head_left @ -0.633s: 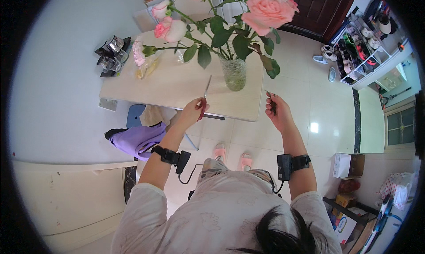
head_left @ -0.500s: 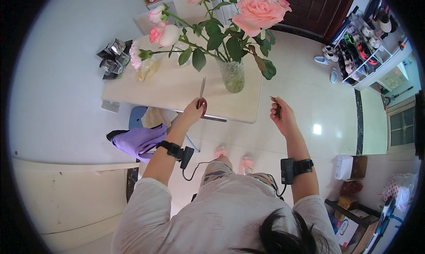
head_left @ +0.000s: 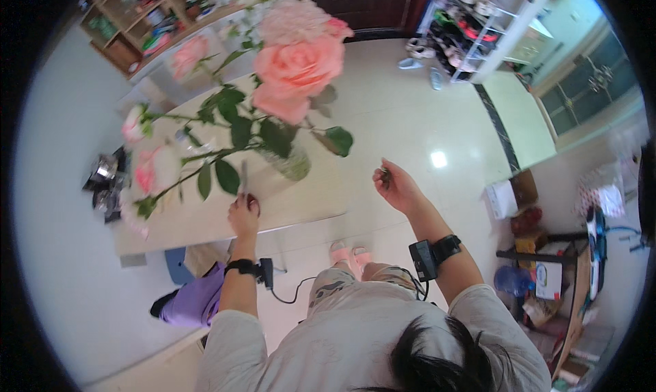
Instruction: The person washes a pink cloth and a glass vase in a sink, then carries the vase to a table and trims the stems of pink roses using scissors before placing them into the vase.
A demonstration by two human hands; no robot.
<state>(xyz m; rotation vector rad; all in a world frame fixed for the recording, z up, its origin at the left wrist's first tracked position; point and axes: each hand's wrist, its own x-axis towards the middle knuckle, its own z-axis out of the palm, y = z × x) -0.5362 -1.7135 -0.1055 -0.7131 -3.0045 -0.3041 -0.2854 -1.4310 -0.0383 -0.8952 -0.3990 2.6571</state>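
My left hand (head_left: 244,218) is closed on scissors (head_left: 253,205) with dark red handles. It is over the front part of the cream table (head_left: 307,204), and the blades point away from me; whether they touch the tabletop I cannot tell. To the right of the table, my raised right hand (head_left: 402,190) pinches a small dark green piece (head_left: 386,179) that looks like a leaf. Beyond my left hand stands a textured glass vase (head_left: 295,165) of pink roses. The largest rose (head_left: 298,74) leans towards me, and leafy stems spread left, partly covering the vase.
Silvery metal objects (head_left: 106,180) sit by the wall at the table's left end. A purple cloth (head_left: 195,300) hangs over a blue stool (head_left: 178,265) below it. A wooden shelf (head_left: 154,16) is at the far left, a shoe rack (head_left: 471,30) far right, boxes (head_left: 509,195) at right.
The view has swung, so table and roses appear lower and further left. My left hand with the scissors has shifted left along the table; my right hand keeps its pinch.
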